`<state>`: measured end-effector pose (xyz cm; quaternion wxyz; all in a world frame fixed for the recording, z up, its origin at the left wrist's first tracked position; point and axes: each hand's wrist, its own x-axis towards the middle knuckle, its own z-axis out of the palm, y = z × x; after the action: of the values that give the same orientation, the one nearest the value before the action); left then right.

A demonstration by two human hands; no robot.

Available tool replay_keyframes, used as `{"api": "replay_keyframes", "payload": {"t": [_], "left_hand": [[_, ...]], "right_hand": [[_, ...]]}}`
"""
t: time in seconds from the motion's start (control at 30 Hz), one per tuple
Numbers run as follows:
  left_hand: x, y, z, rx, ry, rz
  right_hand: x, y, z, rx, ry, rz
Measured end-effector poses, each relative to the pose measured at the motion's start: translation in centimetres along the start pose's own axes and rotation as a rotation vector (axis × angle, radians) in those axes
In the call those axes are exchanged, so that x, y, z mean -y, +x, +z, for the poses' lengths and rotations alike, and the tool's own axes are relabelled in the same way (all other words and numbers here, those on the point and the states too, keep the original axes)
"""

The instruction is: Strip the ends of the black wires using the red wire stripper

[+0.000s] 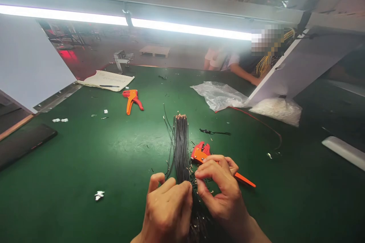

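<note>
A thick bundle of black wires (181,148) with bare copper ends stands out lengthwise in front of me, a few strands splayed to its left. My left hand (169,209) is closed at the near part of the bundle, thumb and forefinger pinching a thin black wire. Just right of it, my right hand (221,188) pinches at the same wire, its fingertips close to the left ones. Behind the right hand lies an orange and red wire stripper (200,152), its handle partly covered by the fingers. Loose wire ends and clippings are scattered beside the bundle.
On the green table (128,171) lie a second wire stripper (132,101), a notebook (107,79) with a pen, plastic bags (218,95) and a small black wire bunch (213,132). A dark flat object (27,146) is at left. Another person's arm (243,73) shows behind the right panel.
</note>
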<state>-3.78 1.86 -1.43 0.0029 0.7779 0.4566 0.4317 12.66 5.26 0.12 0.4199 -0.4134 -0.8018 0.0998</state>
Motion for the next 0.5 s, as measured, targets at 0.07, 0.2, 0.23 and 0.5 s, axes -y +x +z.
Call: {"api": "replay_keyframes", "payload": {"t": [0.07,0.2,0.23,0.5], "left_hand": [[0.04,-0.22,0.15,0.018,0.02,0.03],[0.13,-0.43,0.4,0.027,0.053,0.053],[0.14,-0.41,0.44,0.027,0.057,0.051],[-0.18,-0.46,0.47,0.025,0.056,0.033]], "right_hand": [[0.02,0.05,0.12,-0.003,0.015,0.007],[0.19,0.25,0.34,-0.013,0.034,0.018],[0.27,0.31,0.4,-0.021,0.038,0.019],[-0.14,0.4,0.38,-0.097,0.032,0.076]]}}
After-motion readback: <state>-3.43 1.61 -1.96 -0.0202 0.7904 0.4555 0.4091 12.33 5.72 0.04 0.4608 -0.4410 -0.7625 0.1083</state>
